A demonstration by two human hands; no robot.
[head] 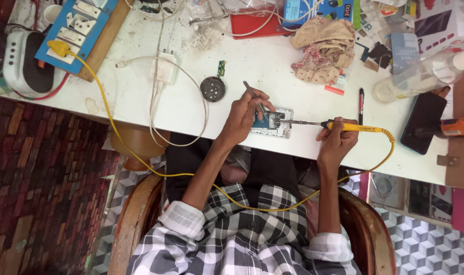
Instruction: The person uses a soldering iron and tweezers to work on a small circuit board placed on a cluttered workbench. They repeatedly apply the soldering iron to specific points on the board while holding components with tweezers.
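From the head camera I look down on a white workbench (232, 97). At ten o'clock sits a blue switch board (76, 30), its yellow cord (109, 112) trailing across my lap. Near centre, my left hand (244, 114) pinches thin tweezers (253, 94) against an opened phone (275, 124) lying at the bench's near edge. At three o'clock of it, my right hand (336, 137) is closed round a yellow soldering iron (351, 127), tip touching the phone. A black phone (423, 122) lies further right.

Both forearms outstretched, left hand (244, 114) curled in a pinching grip, right hand (336, 138) apparently fisted.
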